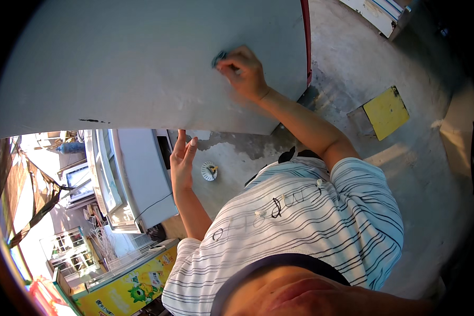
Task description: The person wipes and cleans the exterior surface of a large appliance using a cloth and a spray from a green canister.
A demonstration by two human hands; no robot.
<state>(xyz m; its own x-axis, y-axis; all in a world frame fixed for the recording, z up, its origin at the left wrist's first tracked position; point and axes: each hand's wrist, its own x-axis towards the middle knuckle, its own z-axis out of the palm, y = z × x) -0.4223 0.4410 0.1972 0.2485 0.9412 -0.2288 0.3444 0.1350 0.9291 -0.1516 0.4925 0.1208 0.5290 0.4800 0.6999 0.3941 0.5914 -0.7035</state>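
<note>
A large flat grey-white panel (142, 71) fills the upper left, with a dark scuff near its lower edge and a red strip along its right side. Against its surface my right hand (247, 73) holds a small dark scouring pad or crumpled cloth (219, 59) between thumb and fingers. My left hand (183, 158) touches the panel's lower edge with an upright fingertip; its thumb is apart and no object shows in it.
On the concrete floor (422, 177) lie a small fluted dish (209, 171) with a yellow item in it and a yellow-topped box or stool (386, 112). White appliance cabinets (142, 170) and a yellow printed chest freezer (130, 284) stand at the left.
</note>
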